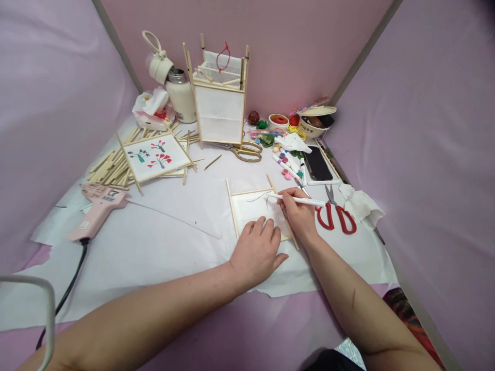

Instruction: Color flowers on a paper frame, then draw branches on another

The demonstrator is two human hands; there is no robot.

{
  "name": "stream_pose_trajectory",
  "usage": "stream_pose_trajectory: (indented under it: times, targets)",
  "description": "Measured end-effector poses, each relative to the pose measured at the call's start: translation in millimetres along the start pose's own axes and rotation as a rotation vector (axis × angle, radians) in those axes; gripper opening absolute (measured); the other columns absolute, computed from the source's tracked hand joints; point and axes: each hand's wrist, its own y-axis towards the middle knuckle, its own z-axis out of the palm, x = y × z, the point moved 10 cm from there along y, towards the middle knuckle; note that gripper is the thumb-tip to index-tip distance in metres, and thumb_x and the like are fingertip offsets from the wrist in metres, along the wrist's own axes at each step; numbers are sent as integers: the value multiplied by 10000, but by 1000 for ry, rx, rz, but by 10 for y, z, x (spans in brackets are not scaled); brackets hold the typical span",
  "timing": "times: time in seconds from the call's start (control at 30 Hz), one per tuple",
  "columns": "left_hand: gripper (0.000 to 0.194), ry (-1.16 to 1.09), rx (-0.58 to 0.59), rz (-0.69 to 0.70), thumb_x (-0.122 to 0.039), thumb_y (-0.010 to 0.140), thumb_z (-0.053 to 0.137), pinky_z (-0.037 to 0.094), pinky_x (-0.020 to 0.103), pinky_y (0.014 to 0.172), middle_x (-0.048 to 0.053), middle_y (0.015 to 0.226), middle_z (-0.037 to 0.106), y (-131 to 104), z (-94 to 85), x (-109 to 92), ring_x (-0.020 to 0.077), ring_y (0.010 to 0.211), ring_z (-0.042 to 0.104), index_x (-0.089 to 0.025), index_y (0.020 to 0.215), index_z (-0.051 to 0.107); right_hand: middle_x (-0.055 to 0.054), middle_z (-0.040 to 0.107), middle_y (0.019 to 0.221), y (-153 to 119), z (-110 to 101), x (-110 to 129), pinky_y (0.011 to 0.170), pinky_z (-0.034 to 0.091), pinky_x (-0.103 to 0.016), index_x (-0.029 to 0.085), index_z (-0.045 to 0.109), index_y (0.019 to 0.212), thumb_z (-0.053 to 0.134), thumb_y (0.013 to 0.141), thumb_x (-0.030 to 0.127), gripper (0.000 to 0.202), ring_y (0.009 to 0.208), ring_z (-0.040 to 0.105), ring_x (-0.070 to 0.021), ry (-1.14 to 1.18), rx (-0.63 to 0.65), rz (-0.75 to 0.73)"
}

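Head view: right hand [297, 216] pinching a white marker [315, 202] over a stick-framed white panel [247, 211].
The panel, bearing dark strokes [256, 198], lies mid-view; the left hand [258, 248] rests on its six o'clock side, fingers loosely spread. Around it, red-handled scissors [329, 208] lie at three o'clock, a pink glue gun [98, 210] at nine.
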Motion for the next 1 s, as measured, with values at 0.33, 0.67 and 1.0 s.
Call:
stream_pose_trajectory:
  times: [0.33,0.67,1.0]
  targets:
    - [525,-38,8,-31,-530,916,530,219,704,1082,159,1349,554,-7,29,42,339,1284,413,-150,1279,540,35,598,629,129,120,-6,610,425,-264,211,616,710,557,796,252,112,621,543,-139,-63,40,-19]
    - [526,-54,33,-27,-528,921,519,267,705,1070,158,1353,549,3,49,47,342,1285,411,-148,1284,535,33,611,659,111,117,-30,628,422,-271,214,615,737,550,807,241,99,646,555,-144,-72,28,-35]
    - [522,-51,33,-29,-524,919,524,267,708,1072,153,1349,552,2,48,42,341,1285,409,-149,1281,537,43,597,644,101,149,-16,645,420,-265,217,610,717,547,810,225,112,657,550,-139,-103,54,-63]
